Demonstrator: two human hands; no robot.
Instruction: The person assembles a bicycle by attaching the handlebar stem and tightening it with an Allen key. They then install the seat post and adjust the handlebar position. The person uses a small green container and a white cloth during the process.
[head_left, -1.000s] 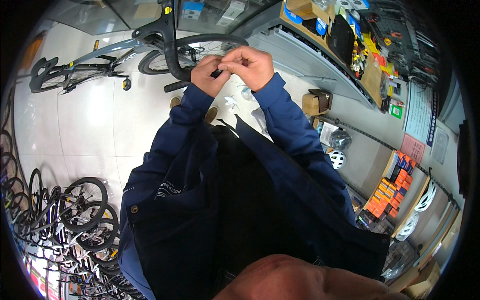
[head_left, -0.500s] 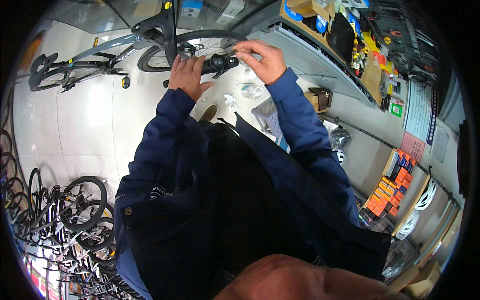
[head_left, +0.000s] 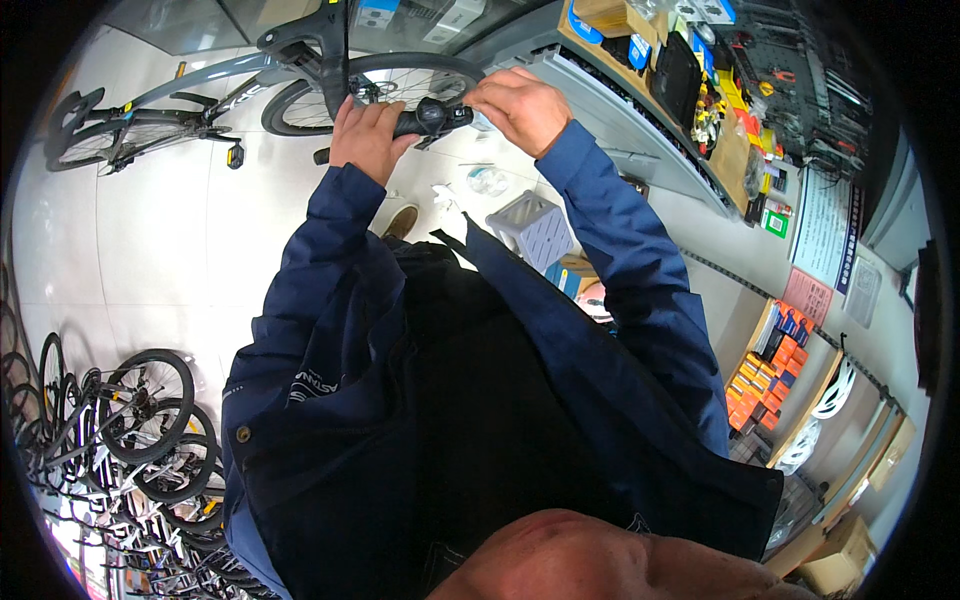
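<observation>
A grey road bike (head_left: 165, 92) with a black drop handlebar (head_left: 334, 55) stands at the upper left. My left hand (head_left: 368, 138) has its fingers curled over the black bar, with the thumb held apart. A round black fitting (head_left: 432, 116) sits on the bar to the right of that hand. At the bar's right end, my right hand (head_left: 522, 108) is closed, thumb and fingertips pinched together. Whatever lies between those fingertips is too small to make out. Behind the bar shows the bike's front wheel (head_left: 385, 80).
A grey plastic stool (head_left: 530, 226) and a clear plastic bag (head_left: 487, 181) are on the floor. At the upper right is a cluttered workbench (head_left: 745, 175). Shelves with orange boxes (head_left: 765, 385) stand at right. Several parked bikes (head_left: 150, 410) crowd the lower left.
The view has shifted slightly, showing more of the stool. The bar end and its round fitting appear turned, while both hands stay by the handlebar.
</observation>
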